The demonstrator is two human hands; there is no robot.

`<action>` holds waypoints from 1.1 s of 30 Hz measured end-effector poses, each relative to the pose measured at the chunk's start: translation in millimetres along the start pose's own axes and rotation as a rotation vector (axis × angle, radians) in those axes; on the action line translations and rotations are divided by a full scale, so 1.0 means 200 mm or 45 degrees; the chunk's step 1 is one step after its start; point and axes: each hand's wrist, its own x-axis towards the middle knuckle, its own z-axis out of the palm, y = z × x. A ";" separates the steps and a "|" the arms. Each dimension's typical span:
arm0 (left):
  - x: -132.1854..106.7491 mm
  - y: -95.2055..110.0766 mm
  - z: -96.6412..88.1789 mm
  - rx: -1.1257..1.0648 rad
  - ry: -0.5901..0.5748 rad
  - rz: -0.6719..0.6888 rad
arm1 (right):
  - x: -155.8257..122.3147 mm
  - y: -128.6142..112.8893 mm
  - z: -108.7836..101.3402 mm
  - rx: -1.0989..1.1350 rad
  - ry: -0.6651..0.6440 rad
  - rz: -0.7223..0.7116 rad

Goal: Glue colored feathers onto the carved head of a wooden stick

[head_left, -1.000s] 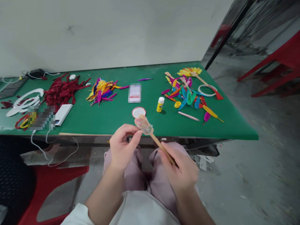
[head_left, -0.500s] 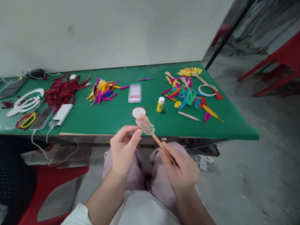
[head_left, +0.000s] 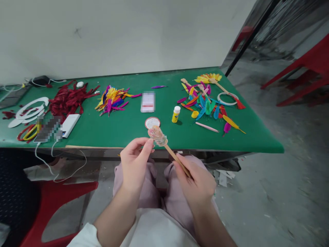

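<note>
I hold a wooden spoon (head_left: pixel 167 148) above my lap, just in front of the green table (head_left: pixel 123 127). My right hand (head_left: pixel 196 181) is closed around its handle. The bowl of the spoon is covered with pale pink, patterned material. My left hand (head_left: pixel 135 163) pinches the left edge of that bowl between thumb and forefinger. A small round lid (head_left: pixel 152 122) and a yellow glue stick (head_left: pixel 175 114) stand on the table just beyond the spoon.
Loose coloured feathers (head_left: pixel 205 103) and more wooden spoons lie at the right of the table, another feather pile (head_left: pixel 113 97) in the middle, red feathers (head_left: pixel 66 99) at the left. A power bank (head_left: pixel 69 125), cables and white rings sit far left. Red chairs stand on both sides.
The spoon's bowl has shifted slightly between my left fingers; both hands have stayed almost in place.
</note>
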 end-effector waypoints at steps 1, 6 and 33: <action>0.00 0.00 0.00 0.012 0.000 0.013 | 0.00 0.00 0.00 0.016 0.000 0.009; -0.01 -0.02 -0.01 0.075 -0.040 0.169 | 0.00 -0.01 -0.01 0.059 -0.047 0.069; 0.08 -0.05 -0.09 0.376 -0.227 0.833 | 0.00 0.00 -0.01 0.120 -0.114 0.096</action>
